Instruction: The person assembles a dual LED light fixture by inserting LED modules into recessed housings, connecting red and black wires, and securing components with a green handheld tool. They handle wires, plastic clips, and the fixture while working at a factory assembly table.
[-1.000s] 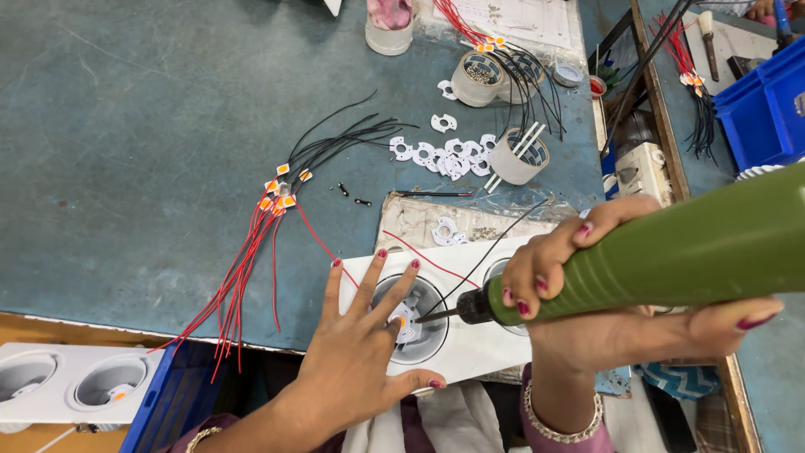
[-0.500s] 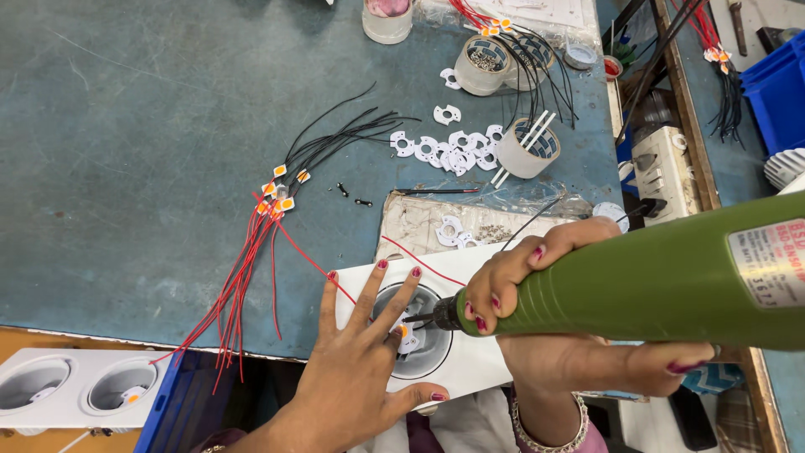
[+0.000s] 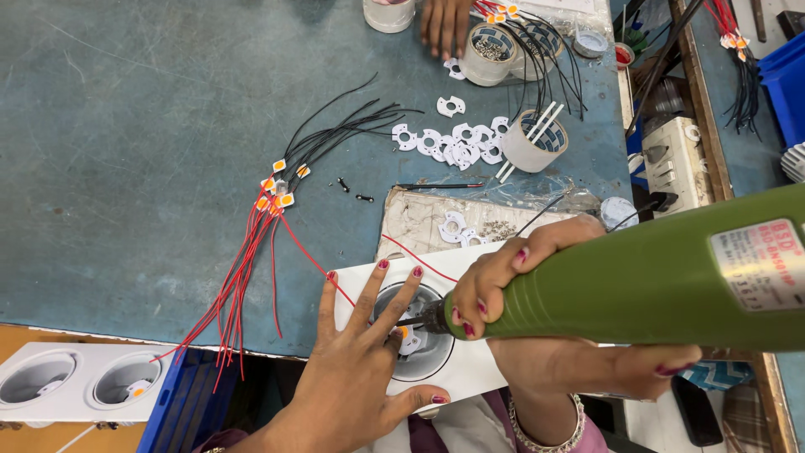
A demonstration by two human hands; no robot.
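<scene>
My right hand (image 3: 537, 335) grips a green electric screwdriver (image 3: 637, 281) whose tip points left into a round recess of a white lamp housing (image 3: 470, 373) at the table's near edge. My left hand (image 3: 360, 369) lies flat on that housing with fingers spread around the recess, steadying a small white part under the tip. A red wire (image 3: 419, 260) runs from the housing up across the table.
A bundle of red and black wires (image 3: 277, 210) with small orange chips lies to the left. White bracket pieces (image 3: 453, 144), tape rolls (image 3: 534, 141), a tray of screws (image 3: 482, 226), a second twin housing (image 3: 75, 382) at lower left, another person's hand (image 3: 444, 23) at top.
The view has shifted and moved closer. The screwdriver's tip stays in the recess; my left hand's fingers have spread slightly around it.
</scene>
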